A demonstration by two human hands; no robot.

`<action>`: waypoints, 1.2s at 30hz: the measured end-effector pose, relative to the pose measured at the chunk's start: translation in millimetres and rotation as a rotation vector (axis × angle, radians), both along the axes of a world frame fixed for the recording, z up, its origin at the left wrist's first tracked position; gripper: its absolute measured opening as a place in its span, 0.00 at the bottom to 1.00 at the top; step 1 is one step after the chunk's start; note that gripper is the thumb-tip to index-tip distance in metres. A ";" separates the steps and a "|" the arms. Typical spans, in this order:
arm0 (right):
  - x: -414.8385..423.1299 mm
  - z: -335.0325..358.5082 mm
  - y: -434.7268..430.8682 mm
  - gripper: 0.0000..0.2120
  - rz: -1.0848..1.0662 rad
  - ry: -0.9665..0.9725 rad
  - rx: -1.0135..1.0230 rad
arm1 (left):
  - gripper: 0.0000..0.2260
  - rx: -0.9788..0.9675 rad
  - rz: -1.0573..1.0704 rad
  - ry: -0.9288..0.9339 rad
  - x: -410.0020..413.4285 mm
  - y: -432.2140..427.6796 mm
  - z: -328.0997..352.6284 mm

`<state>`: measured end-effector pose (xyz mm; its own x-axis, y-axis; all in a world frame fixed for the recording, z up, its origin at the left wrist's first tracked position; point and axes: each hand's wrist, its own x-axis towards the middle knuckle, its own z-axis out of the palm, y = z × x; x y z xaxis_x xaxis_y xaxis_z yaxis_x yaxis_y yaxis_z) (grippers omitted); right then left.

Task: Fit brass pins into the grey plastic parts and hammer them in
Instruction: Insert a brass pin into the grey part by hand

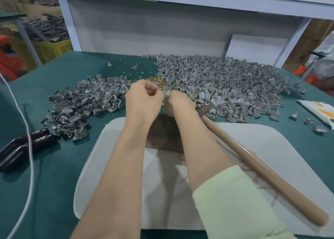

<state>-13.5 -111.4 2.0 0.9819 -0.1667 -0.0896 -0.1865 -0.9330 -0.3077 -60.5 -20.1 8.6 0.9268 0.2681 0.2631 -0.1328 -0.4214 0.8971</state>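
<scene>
Both my hands meet above the far edge of a brown block [162, 132], close to a small heap of brass pins [155, 80]. My left hand [142, 98] has its fingers curled and pinches a brass pin at its fingertips. My right hand [178, 103] is curled around a small grey plastic part, which is mostly hidden by the fingers. A hammer [256, 164] with a brown wooden handle lies on the white board [112, 166], its head beside my right wrist. Large piles of grey plastic parts lie to the right [226, 83] and to the left [85, 101].
The green table cover [54, 166] carries black hand tools marked TAPER [23, 146] at the left, crossed by a white cable [30, 155]. A white and orange packet [319, 112] lies at the right edge. A white shelf frame [126, 30] stands behind the piles.
</scene>
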 end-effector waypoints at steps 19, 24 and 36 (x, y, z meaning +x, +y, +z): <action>10.6 1.2 -5.6 0.15 0.017 0.025 0.011 | 0.01 0.005 -0.105 -0.012 -1.9 -9.9 0.6; 8.1 2.5 -4.3 0.16 0.055 0.021 -0.029 | 0.01 0.024 -0.105 -0.017 -3.0 -11.2 -0.5; -14.5 16.6 -51.4 0.06 -0.042 -0.286 0.375 | 0.02 0.045 -0.250 -0.025 -10.1 -11.5 3.5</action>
